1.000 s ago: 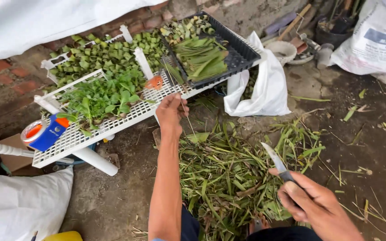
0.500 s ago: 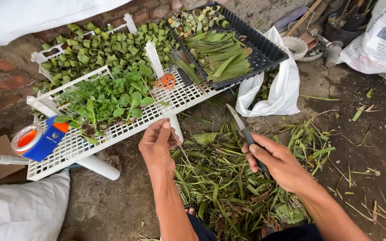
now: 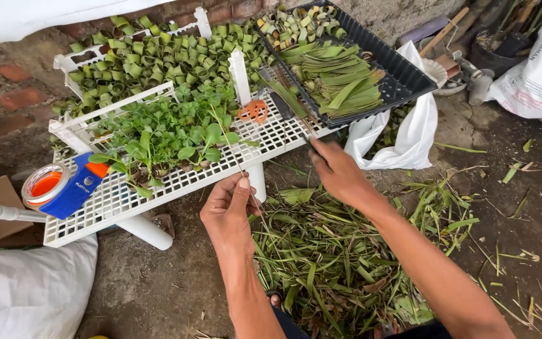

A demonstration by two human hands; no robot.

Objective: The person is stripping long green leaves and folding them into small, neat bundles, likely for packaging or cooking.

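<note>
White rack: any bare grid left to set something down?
Bare grid on the white rack along the front edge, between the tape dispenser and the left hand. Seedlings and leaf rolls crowd the rest.

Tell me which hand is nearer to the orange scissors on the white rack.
Right. The right hand reaches up to the rack's front edge, just below and right of the orange scissors. The left hand sits lower, in front of the rack, pinching a thin stem, farther from them.

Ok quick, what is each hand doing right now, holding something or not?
Left hand: closed, pinching a thin pale stick between thumb and fingers.
Right hand: closed on a dark knife handle; the blade points toward the black plastic tray.
</note>
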